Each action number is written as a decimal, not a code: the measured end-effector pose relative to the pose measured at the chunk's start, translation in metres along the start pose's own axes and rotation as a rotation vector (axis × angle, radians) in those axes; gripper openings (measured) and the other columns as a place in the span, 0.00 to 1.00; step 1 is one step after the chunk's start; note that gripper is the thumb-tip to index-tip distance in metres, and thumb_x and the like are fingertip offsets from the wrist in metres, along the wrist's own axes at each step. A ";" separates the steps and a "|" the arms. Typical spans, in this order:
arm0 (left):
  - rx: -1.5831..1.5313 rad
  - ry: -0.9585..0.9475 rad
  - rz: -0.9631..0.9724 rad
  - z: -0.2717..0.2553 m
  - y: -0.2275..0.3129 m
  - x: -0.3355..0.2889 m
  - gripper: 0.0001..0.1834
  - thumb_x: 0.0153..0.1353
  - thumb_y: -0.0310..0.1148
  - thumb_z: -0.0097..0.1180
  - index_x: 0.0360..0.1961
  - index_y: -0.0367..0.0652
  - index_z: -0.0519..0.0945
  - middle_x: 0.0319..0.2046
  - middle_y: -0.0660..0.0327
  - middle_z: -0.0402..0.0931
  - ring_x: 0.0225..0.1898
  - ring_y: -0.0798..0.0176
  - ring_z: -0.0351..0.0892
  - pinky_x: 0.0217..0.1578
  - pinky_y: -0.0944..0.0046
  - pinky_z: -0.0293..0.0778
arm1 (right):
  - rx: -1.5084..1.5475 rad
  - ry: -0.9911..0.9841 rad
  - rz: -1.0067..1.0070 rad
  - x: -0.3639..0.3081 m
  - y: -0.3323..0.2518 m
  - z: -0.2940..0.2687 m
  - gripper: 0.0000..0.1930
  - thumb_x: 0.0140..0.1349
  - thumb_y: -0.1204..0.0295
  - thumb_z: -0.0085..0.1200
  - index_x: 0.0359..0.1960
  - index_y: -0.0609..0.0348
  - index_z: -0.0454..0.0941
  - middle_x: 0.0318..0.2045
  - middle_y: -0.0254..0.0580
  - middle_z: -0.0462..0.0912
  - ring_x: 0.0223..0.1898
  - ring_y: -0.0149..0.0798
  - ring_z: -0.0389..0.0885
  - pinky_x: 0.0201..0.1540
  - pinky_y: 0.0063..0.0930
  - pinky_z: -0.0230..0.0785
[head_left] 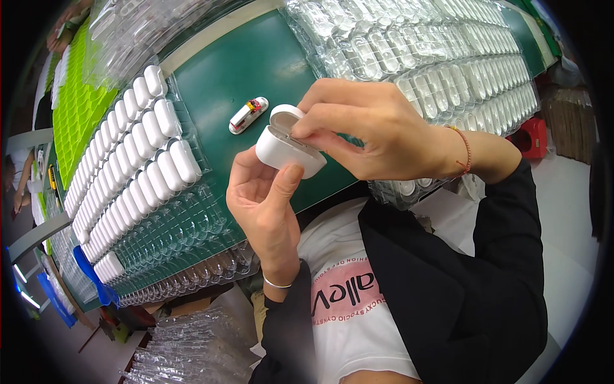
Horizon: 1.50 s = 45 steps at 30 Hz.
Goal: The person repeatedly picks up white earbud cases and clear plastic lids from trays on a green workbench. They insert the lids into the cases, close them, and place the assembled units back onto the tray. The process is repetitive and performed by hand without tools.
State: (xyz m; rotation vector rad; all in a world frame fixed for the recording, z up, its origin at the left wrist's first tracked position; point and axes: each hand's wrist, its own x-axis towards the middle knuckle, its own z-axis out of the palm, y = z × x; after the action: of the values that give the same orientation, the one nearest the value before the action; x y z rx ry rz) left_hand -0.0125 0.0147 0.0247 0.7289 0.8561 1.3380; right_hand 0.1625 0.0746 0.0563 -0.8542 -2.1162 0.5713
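Observation:
My left hand (pixel 265 208) is closed round a white earbud charging case (pixel 288 152), its thumb pressed on the front and its fingers behind. The case is tilted, with its lid raised. Over the opening, my right hand (pixel 364 125) pinches with thumb and fingers at the case's inner edge. Anything between those fingertips is hidden. Beyond the case, a small oblong white part (pixel 248 116) with red, yellow and metallic bits lies on the green tabletop (pixel 236 64).
Rows of white cases (pixel 148 127) fill transparent trays on the left; their near pockets are bare. Transparent trays (pixel 441 89) of pale oblong shells cover the right side. A green grid mat (pixel 73 96) lies far left. A red box (pixel 532 137) stands at right, stacked plastic trays (pixel 192 342) below.

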 end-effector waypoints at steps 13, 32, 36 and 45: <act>0.033 0.017 0.002 0.005 0.002 0.000 0.24 0.59 0.26 0.62 0.55 0.29 0.70 0.48 0.53 0.76 0.50 0.64 0.76 0.54 0.62 0.69 | -0.083 0.010 0.000 -0.002 -0.003 -0.003 0.04 0.52 0.77 0.59 0.29 0.58 0.77 0.26 0.39 0.72 0.22 0.45 0.76 0.27 0.33 0.70; -0.190 0.004 0.017 0.003 -0.012 0.003 0.20 0.50 0.22 0.69 0.43 0.36 0.74 0.40 0.58 0.78 0.43 0.67 0.78 0.47 0.65 0.73 | -0.001 -0.079 0.024 0.003 -0.004 -0.009 0.09 0.46 0.81 0.58 0.31 0.57 0.76 0.26 0.39 0.74 0.25 0.47 0.77 0.25 0.36 0.69; -0.295 -0.017 -0.036 -0.002 -0.010 -0.002 0.21 0.50 0.24 0.70 0.43 0.36 0.73 0.40 0.58 0.78 0.43 0.66 0.78 0.48 0.64 0.73 | 0.140 -0.108 0.021 0.007 0.001 -0.010 0.06 0.49 0.80 0.58 0.30 0.58 0.76 0.26 0.39 0.78 0.27 0.47 0.79 0.25 0.34 0.68; -0.231 -0.002 0.045 -0.001 -0.006 -0.009 0.29 0.55 0.27 0.67 0.55 0.33 0.67 0.50 0.55 0.73 0.52 0.61 0.75 0.55 0.59 0.71 | 0.340 -0.096 0.122 0.015 -0.007 0.000 0.11 0.54 0.76 0.59 0.40 0.57 0.77 0.36 0.37 0.82 0.34 0.39 0.81 0.31 0.28 0.73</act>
State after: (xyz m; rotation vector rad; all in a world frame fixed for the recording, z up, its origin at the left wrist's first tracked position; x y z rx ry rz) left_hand -0.0108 0.0049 0.0200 0.5708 0.6727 1.4480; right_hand 0.1528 0.0811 0.0685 -0.7760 -1.9806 1.0213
